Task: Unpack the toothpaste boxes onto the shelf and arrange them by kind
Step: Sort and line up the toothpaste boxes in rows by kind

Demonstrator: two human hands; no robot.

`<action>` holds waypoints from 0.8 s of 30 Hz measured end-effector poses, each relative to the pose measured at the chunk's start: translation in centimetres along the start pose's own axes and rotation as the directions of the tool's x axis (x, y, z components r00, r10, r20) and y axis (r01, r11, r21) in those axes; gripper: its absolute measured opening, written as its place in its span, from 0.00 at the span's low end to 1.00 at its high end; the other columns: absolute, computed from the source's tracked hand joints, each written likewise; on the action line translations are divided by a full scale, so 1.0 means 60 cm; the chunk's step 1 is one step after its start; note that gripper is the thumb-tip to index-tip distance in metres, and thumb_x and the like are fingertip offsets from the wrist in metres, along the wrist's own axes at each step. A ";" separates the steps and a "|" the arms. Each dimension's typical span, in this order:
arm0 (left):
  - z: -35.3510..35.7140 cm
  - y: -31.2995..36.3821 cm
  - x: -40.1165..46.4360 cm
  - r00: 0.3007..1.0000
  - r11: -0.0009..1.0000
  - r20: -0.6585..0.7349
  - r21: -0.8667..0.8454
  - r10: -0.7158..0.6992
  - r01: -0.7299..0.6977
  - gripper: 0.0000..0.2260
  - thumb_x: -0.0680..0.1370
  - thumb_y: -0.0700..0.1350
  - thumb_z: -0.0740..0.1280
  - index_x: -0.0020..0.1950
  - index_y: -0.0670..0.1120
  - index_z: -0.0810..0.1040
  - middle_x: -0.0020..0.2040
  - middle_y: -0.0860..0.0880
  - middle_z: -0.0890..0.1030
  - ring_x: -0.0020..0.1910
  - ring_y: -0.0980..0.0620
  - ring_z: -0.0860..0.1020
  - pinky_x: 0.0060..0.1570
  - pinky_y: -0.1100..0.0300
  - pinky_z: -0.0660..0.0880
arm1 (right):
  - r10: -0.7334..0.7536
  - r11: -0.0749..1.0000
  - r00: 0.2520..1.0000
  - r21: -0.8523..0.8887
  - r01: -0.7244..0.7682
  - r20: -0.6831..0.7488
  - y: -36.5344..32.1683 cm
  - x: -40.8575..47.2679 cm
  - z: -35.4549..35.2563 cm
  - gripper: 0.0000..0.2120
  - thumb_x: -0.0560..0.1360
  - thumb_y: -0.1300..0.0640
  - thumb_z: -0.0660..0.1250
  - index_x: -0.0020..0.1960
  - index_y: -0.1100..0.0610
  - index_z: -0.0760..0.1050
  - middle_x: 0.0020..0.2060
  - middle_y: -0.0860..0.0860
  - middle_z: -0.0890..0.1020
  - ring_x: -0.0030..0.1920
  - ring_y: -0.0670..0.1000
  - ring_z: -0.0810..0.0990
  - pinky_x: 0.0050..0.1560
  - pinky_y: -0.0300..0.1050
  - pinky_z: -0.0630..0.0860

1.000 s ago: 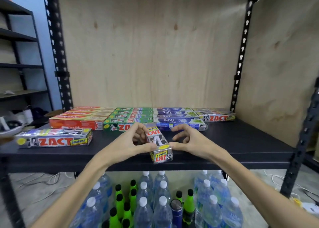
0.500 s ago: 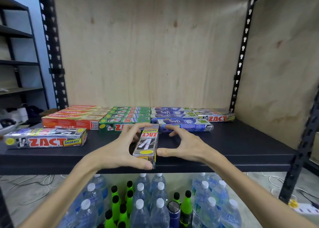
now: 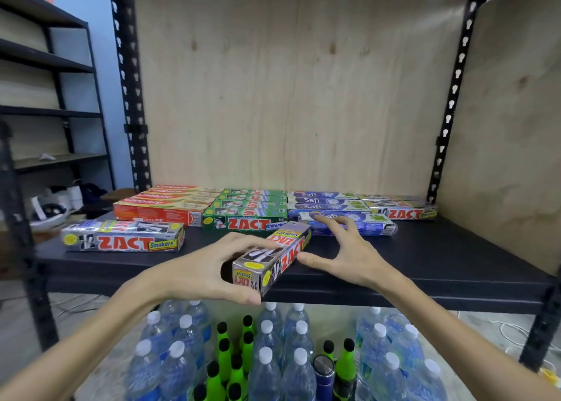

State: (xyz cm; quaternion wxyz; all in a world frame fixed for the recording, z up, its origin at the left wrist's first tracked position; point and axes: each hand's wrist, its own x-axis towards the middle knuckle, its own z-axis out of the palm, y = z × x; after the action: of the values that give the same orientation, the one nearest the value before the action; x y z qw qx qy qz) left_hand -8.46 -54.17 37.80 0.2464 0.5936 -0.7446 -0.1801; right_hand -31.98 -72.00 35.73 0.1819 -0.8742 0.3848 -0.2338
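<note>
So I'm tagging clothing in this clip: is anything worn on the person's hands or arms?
Nothing shows. The left hand and right hand are bare, with no gloves, rings, watch or bands visible. Both forearms are bare to the frame's edge; no sleeve shows.

The black shelf [image 3: 425, 249] carries the boxes. Behind the left hand's [image 3: 194, 273] grip stand four rows — red Colgate boxes [image 3: 164, 206], green Zact boxes [image 3: 246, 215], blue Safi boxes [image 3: 328, 202], grey Zact boxes [image 3: 400, 208]. Left of the grip lies one grey Zact Smokers box [image 3: 124, 236]; one loose Safi box [image 3: 364, 223] lies behind-right.
</note>
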 end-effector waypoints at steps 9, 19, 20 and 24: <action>0.011 -0.002 -0.013 0.988 1.000 -0.154 0.008 0.014 -0.013 0.15 0.79 0.51 0.70 0.64 0.60 0.73 0.67 0.67 0.74 0.56 0.63 0.79 0.59 0.56 0.75 | 0.019 0.990 0.999 0.142 -0.014 -0.031 0.021 0.001 -0.004 0.52 0.60 0.17 0.61 0.78 0.38 0.55 0.74 0.42 0.55 0.53 0.50 0.75 0.67 0.52 0.73; -0.009 0.004 0.072 0.998 0.996 0.026 0.056 0.065 -0.066 0.19 0.82 0.52 0.66 0.70 0.69 0.71 0.69 0.62 0.70 0.69 0.66 0.67 0.65 0.75 0.62 | -0.139 0.986 0.986 0.077 0.146 -0.096 0.062 -0.009 -0.035 0.38 0.65 0.23 0.67 0.69 0.41 0.73 0.63 0.37 0.77 0.59 0.37 0.75 0.61 0.40 0.72; -0.006 0.006 0.082 0.998 0.997 0.033 0.048 0.057 -0.058 0.19 0.82 0.51 0.66 0.70 0.70 0.71 0.69 0.64 0.70 0.69 0.67 0.67 0.66 0.73 0.63 | -0.139 0.988 0.983 0.051 0.146 -0.119 0.072 -0.011 -0.040 0.37 0.65 0.22 0.65 0.67 0.40 0.75 0.59 0.36 0.79 0.56 0.36 0.75 0.58 0.40 0.73; 0.010 0.006 0.122 0.999 0.998 0.022 -0.046 0.046 -0.045 0.19 0.81 0.50 0.67 0.70 0.67 0.72 0.69 0.68 0.72 0.69 0.67 0.69 0.68 0.63 0.69 | -0.106 0.991 0.974 0.058 0.120 -0.200 0.107 -0.022 -0.071 0.24 0.69 0.26 0.65 0.59 0.38 0.79 0.42 0.30 0.79 0.42 0.39 0.76 0.44 0.38 0.69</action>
State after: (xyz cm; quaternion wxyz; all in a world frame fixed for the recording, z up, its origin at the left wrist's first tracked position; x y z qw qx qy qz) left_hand -10.39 -61.25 38.63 0.2552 0.5688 -0.7563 -0.1982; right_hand -38.91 -75.68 35.68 0.1600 -0.8604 0.3421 -0.3420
